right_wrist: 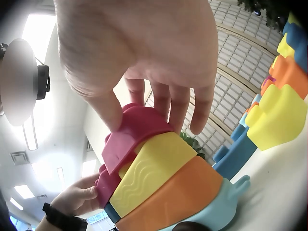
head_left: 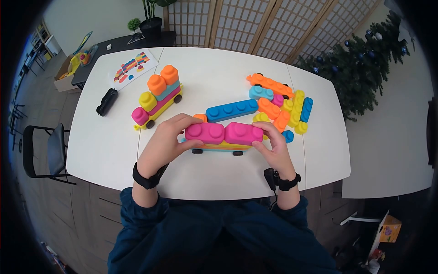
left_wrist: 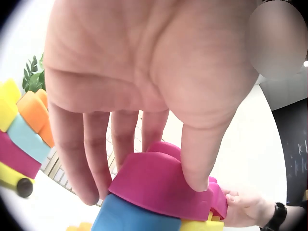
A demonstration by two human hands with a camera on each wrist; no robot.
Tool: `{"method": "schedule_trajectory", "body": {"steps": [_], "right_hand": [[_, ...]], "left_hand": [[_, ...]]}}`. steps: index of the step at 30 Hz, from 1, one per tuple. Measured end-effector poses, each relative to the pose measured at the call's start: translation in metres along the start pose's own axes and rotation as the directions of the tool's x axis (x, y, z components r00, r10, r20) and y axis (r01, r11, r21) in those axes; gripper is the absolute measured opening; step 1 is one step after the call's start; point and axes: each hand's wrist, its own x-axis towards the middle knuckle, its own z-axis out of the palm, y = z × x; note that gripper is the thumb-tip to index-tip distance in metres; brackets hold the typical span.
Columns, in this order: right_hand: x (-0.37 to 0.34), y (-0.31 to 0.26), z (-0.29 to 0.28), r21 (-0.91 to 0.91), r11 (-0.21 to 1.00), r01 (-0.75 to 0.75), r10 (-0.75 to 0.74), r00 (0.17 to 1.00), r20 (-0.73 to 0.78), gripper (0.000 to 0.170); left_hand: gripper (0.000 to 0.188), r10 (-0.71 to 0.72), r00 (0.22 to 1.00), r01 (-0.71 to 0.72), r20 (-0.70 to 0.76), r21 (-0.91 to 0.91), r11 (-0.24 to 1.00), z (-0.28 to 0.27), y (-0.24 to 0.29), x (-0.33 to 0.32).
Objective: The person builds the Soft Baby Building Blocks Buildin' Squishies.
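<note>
Two pink blocks sit side by side on a wheeled block stack in front of the person. In the head view the left hand [head_left: 165, 139] holds the left pink block [head_left: 204, 133], thumb on the near side and fingers beyond. At the other end the right hand [head_left: 276, 148] grips the right pink block [head_left: 244, 134] the same way. Beneath, the right wrist view shows a yellow block [right_wrist: 156, 166], an orange block [right_wrist: 178, 192] and a light blue wheeled base [right_wrist: 216, 207]. A blue block [left_wrist: 132, 214] lies under the left pink one in the left wrist view.
A second wheeled stack [head_left: 157, 98] stands at the left, near a picture sheet [head_left: 132, 70] and a black case [head_left: 107, 102]. Behind the hands lies a long blue block [head_left: 232, 110]. Several loose blocks and an orange wheeled base [head_left: 271, 85] are grouped at the right.
</note>
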Motion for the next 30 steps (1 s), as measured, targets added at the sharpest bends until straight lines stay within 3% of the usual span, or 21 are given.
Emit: {"method": "schedule_trajectory", "body": {"steps": [6, 15, 17, 26, 30], "right_hand": [[0.001, 0.005, 0.005, 0.104, 0.995, -0.007, 0.006, 1.0, 0.012, 0.044], [0.008, -0.011, 0.0, -0.025, 1.0, -0.002, 0.004, 0.997, 0.073, 0.043], [0.011, -0.011, 0.0, -0.066, 0.996, 0.057, -0.05, 0.993, 0.104, 0.042], [0.007, -0.006, 0.01, -0.09, 0.986, 0.139, -0.135, 0.99, 0.05, 0.043], [0.009, -0.008, 0.006, -0.109, 0.988, 0.113, -0.105, 0.992, 0.075, 0.042]], "left_hand": [[0.047, -0.061, 0.998, 0.06, -0.001, -0.074, 0.995, -0.002, -0.003, -0.002], [0.046, -0.084, 0.996, 0.082, -0.015, -0.079, 0.993, 0.001, 0.0, -0.003], [0.046, -0.084, 0.996, 0.082, -0.018, -0.081, 0.993, 0.001, -0.001, -0.003], [0.049, -0.084, 0.996, 0.083, -0.02, -0.033, 0.996, 0.002, -0.002, -0.005], [0.05, -0.102, 0.994, 0.101, -0.031, -0.034, 0.994, 0.004, -0.004, -0.006]]}}
